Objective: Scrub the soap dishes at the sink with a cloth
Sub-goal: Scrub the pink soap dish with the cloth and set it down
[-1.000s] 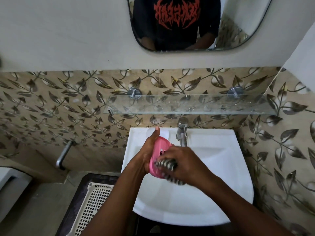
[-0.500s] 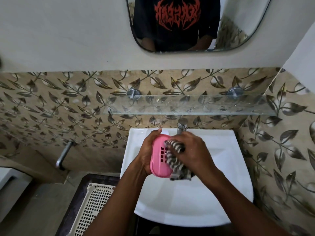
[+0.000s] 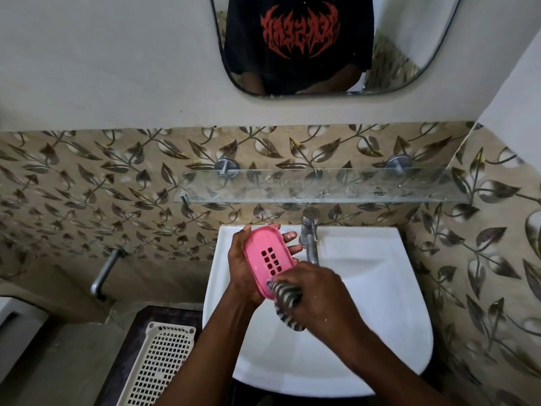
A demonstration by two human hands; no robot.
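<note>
Basket (image 3: 158, 367): cream, perforated, on the floor below the sink's front left corner.
Sink (image 3: 380, 317): white basin, rounded front edge nearest, straight back edge against the tiled wall.
Right hand (image 3: 319, 300): over the middle of the basin, fingers curled tight around the cloth, knuckles up.
Cloth (image 3: 288, 303): black-and-white striped, bunched, pressed to the near end of the soap dish, a loose end hanging toward the bowl.
Soap dish (image 3: 268, 259): pink, oval, with a block of square drain holes; held tilted above the sink's back left part, holed face toward the camera.
Left hand (image 3: 246, 265): cradles the dish from behind and from the left, fingers (image 3: 289, 237) spread along its far side, tips showing past the right rim.
Tap (image 3: 310, 235): chrome, at the middle of the back edge, just right of the dish.
Glass shelf (image 3: 322, 189): clear, on two metal pegs above the tap.
Mirror (image 3: 409, 54): farthest up, showing a black shirt with red print.
</note>
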